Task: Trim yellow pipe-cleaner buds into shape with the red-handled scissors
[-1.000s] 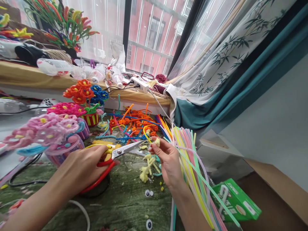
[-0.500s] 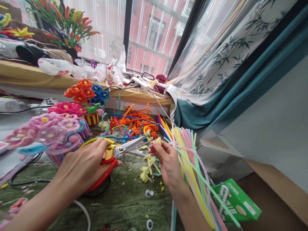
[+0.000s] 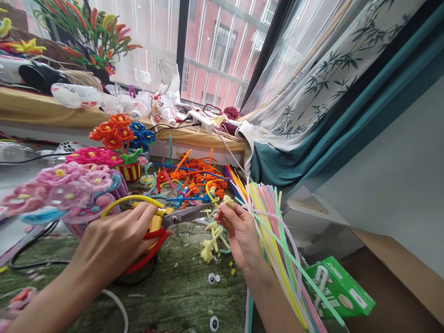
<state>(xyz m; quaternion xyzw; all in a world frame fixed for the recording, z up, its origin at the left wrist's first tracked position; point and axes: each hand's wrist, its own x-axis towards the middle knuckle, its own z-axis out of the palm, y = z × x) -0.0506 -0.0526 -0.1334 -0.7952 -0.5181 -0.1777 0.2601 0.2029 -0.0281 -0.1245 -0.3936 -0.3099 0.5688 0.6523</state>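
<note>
My left hand [image 3: 116, 233] is closed around the red and yellow handles of a pair of scissors [image 3: 185, 215]. The blades point right, and their tips come near the fingertips of my right hand [image 3: 239, 231]. Between thumb and forefinger, that hand pinches a small pale yellow fuzzy piece [image 3: 228, 199]. Below it, on the green table, lies a little heap of pale yellow fuzzy pieces [image 3: 208, 249]. A thick bundle of pastel pipe cleaners [image 3: 274, 222] runs alongside my right hand and forearm.
Pipe-cleaner flower pots [image 3: 79, 185] stand at left. Orange pipe-cleaner pieces [image 3: 194, 173] cover the table's back. Googly eyes [image 3: 214, 323] lie near the front, a green box [image 3: 342, 289] at right. Plastic bottles [image 3: 78, 95] and a power strip [image 3: 201, 121] rest on the sill.
The scissor blades have come together from a slightly parted position, and the yellow handle has swung up and left. My right hand keeps its pinch on the yellow piece.
</note>
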